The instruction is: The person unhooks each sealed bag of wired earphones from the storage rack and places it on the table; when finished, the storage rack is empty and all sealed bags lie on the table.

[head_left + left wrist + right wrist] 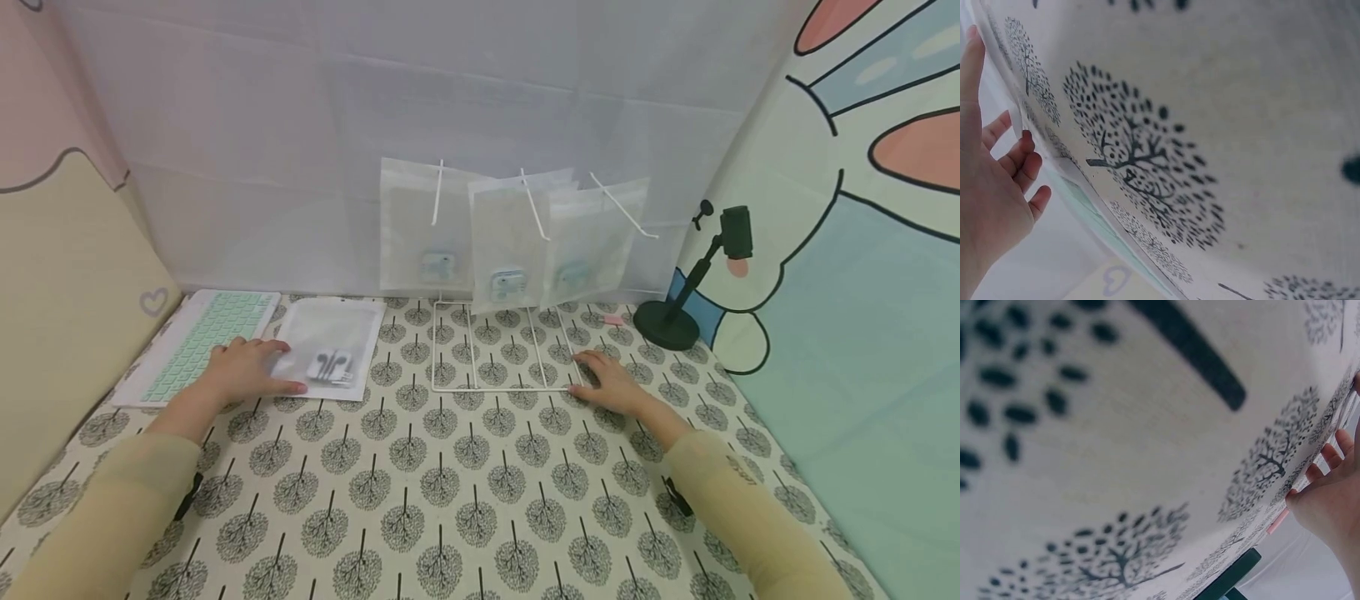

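In the head view a flat white pouch (303, 333) with wired earphones (331, 367) in it lies on the patterned cloth. My left hand (243, 371) is at its left edge, thumb and fingers spread; the left wrist view shows that hand (994, 194) with fingers slightly bent beside a white edge. My right hand (611, 385) rests at the right front corner of a white wire rack (491, 389), fingers loosely extended. The right wrist view shows this hand (1335, 494) low over the cloth. Several pouches (427, 217) with earphone cases hang from the rack's hooks.
A white keyboard with green keys (217, 333) lies at the left, partly behind my left hand. At the back right stands a black phone holder (667, 323), with a small pink item (612, 320) near its base. Printed curtains rise behind and at the sides.
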Demonstrator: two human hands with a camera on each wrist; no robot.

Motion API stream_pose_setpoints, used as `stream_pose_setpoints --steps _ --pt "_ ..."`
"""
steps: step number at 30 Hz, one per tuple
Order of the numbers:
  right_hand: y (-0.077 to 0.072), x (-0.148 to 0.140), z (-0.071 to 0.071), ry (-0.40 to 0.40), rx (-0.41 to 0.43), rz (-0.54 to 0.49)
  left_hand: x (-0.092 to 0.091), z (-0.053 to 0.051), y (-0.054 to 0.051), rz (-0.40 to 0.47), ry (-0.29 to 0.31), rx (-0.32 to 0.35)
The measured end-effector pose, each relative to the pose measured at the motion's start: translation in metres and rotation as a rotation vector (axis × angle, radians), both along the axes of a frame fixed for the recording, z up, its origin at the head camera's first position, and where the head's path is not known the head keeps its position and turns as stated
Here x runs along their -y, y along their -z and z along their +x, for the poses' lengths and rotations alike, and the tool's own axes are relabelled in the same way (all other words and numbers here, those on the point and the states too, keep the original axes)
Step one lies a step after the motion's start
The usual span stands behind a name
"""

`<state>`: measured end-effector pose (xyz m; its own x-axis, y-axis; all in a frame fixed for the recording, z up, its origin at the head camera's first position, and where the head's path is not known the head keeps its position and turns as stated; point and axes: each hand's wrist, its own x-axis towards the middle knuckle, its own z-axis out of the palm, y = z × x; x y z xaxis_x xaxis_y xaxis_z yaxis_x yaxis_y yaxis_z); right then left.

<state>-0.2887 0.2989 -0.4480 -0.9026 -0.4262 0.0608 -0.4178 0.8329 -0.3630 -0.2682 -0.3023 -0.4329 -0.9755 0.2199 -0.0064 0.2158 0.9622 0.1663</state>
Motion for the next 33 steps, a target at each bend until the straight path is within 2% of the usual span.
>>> stream_pose_setpoints --steps 4,8,12,15,21,26,30,33 --pt "-0.001 -0.001 0.0 0.003 0.001 0.008 -0.002 0.0 0.001 0.01 -0.012 0.0" --pt "0.0 -0.001 -0.001 0.004 0.001 0.014 -0.008 0.003 -0.004 0.0 -0.017 -0.01" --pt "0.0 -0.001 -0.001 0.005 0.003 0.016 -0.012 0.002 -0.011 -0.027 -0.009 -0.047" --pt "0.0 -0.001 -0.001 -0.001 0.003 0.013 -0.015 -0.002 -0.018 0.003 -0.013 -0.093" --pt "-0.001 -0.001 -0.001 -0.003 0.013 0.001 -0.03 -0.019 -0.042 0.131 -0.034 -0.172" --pt "-0.002 0.0 -0.001 0.0 0.026 -0.002 -0.051 -0.036 -0.064 0.237 -0.043 -0.193" --pt "-0.002 0.0 0.0 0.001 0.02 0.005 -0.067 -0.051 -0.075 0.288 -0.05 -0.205" --pt "-0.003 0.0 0.0 0.0 0.015 0.004 -0.079 -0.063 -0.08 0.312 -0.06 -0.225"
